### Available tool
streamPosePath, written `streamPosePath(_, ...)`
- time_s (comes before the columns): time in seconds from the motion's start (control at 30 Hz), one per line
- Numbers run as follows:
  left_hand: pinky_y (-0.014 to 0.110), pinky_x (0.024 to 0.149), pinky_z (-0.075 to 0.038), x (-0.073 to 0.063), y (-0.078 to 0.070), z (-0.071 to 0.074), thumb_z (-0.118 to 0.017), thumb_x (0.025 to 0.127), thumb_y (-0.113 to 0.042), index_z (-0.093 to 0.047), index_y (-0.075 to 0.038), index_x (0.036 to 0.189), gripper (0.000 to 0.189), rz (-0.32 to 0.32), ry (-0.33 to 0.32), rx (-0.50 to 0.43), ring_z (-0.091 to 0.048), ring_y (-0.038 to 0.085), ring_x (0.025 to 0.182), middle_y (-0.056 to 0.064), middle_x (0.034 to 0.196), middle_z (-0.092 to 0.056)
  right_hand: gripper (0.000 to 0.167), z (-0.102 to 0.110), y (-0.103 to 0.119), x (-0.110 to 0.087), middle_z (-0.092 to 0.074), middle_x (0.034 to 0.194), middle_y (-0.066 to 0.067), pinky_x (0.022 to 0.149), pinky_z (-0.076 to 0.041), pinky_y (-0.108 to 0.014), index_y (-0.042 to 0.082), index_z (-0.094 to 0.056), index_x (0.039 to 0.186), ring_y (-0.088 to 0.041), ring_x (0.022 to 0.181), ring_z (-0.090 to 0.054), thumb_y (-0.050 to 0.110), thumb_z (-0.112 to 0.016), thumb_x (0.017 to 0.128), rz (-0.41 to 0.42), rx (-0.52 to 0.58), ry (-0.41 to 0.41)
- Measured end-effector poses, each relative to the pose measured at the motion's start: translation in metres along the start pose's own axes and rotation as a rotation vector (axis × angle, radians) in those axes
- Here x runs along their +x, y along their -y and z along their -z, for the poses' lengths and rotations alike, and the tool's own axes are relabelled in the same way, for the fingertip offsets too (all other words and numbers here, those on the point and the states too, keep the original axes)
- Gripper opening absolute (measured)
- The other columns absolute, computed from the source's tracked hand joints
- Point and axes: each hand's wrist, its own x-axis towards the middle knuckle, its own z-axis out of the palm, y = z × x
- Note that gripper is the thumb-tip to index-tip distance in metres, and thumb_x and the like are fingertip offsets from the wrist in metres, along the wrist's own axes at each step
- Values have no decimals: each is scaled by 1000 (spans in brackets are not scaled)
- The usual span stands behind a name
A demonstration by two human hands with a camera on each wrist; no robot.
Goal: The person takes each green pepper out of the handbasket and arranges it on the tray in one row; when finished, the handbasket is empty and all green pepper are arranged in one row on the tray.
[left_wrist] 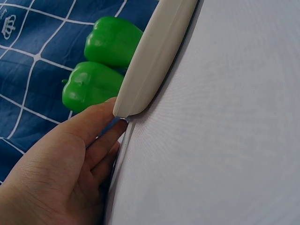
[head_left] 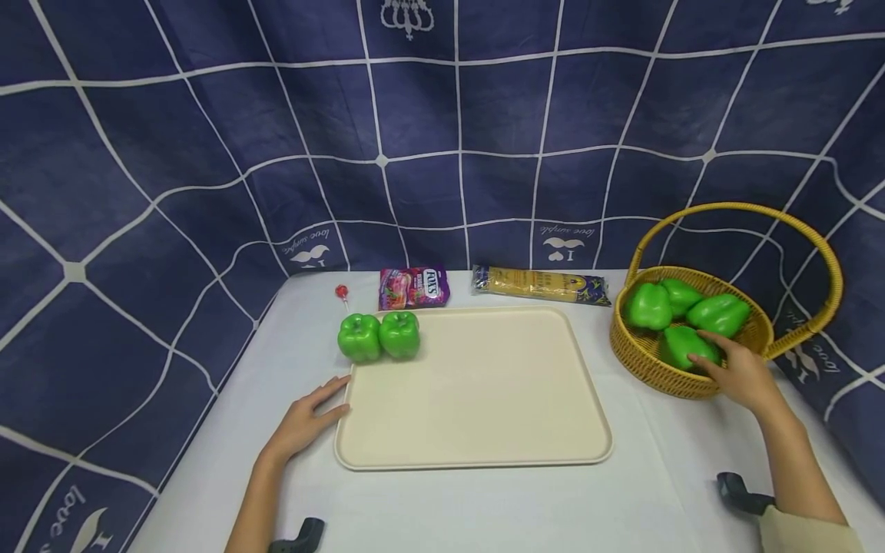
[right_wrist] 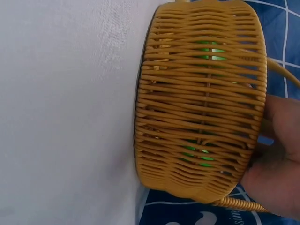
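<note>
Inside the wicker basket [head_left: 643, 365], at the right of the white surface [head_left: 463, 507], the right hand [head_left: 747, 372] reaches over the rim, part-open, with its thumb and fingers apart against a green pepper [head_left: 681, 344]. They touch the pepper's near side, but I cannot tell whether they have a firm hold (the right wrist view meets mostly woven wall). Three other peppers [head_left: 719, 315] lie around that one in the basket, beneath the arched handle [head_left: 754, 209].

At the left edge of the cream tray [head_left: 470, 392], the left hand [head_left: 300, 426] lies with its thumb and fingers spread, relaxed and fairly straight; its fingertips touch the rim, and it has hold of nothing. Just beyond it, a pair of green peppers [head_left: 399, 336] stand side by side at the tray's far left corner.

Behind the tray are a red lollipop [head_left: 342, 292], a purple packet [head_left: 408, 289] and a long gold packet [head_left: 535, 284].
</note>
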Motion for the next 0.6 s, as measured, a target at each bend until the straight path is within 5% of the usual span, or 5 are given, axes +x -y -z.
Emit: streamPosePath(0.6, 62, 104, -19, 0, 1, -1, -63, 84, -46, -50, -27, 134, 55, -19, -12, 8, -28, 39, 132, 13, 143, -37, 80, 1, -5, 6, -37, 118, -47, 76, -37, -67, -13, -32, 134, -60, 99, -40, 48, -57, 88, -75, -37, 45)
